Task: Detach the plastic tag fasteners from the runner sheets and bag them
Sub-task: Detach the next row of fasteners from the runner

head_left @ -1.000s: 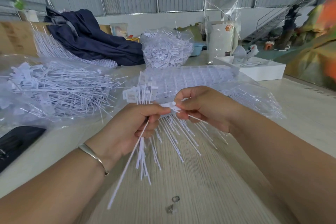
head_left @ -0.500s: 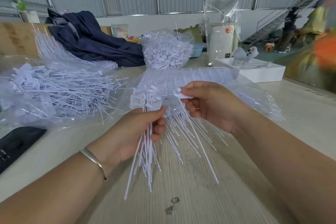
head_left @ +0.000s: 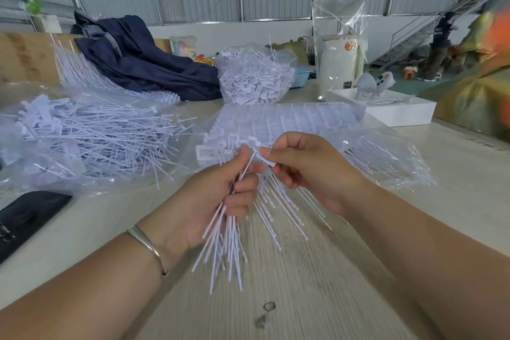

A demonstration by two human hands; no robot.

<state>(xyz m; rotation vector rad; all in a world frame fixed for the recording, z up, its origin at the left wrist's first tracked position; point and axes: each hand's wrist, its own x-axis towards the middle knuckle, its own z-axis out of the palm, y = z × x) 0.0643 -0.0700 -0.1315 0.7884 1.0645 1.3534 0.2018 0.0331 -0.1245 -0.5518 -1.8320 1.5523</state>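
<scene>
Left hand (head_left: 212, 201) is wrapped around a bundle of loose fasteners (head_left: 226, 251), stems fanning down toward the table (head_left: 317, 298), while the right hand (head_left: 306, 171) pinches the white head of one fastener (head_left: 260, 153) between thumb and forefinger, right up against the left thumb. This looks like the pull-off step, one piece being added to the fistful. Next move likely calls for a clean hand-over into the left grip, then emptying that bundle into the clear bag of loose fasteners (head_left: 82, 141) at left. The runner sheets (head_left: 298, 119) lie just behind the hands under clear film. Hard to tell whether the pinched piece is already free of its sheet; the hands hide the joint, and the stems blur together
</scene>
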